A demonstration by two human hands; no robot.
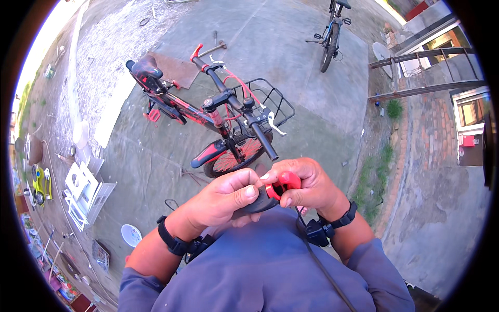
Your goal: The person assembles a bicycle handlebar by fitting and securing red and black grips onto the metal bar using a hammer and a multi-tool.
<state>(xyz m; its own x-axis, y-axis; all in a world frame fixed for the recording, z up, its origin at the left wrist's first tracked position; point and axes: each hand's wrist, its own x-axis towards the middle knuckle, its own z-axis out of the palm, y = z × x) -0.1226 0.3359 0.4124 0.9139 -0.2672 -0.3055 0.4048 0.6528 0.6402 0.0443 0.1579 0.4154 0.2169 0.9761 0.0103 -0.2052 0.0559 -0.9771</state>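
Close in front of my chest, both hands hold a handlebar grip [260, 204] with a black rubber body and a red end piece. My left hand [228, 197] is closed round the black body, its thumb pressed along the top. Thumb and fingers of my right hand [305, 184] pinch the red end piece. Just beyond my hands stands a black and red bicycle [215, 119]. The near end of its handlebar [264, 140] shows no red piece. At the far end sits a black grip with a red bar end [196, 52]. White brake levers and a wire basket [280, 106] are also on it.
A hammer [213, 49] lies on the ground past the handlebar. Another bicycle [330, 39] stands at the far right. White plastic pieces [83, 195] and a white bowl [131, 235] are on the left. A metal ladder-like frame [426, 93] extends from the right.
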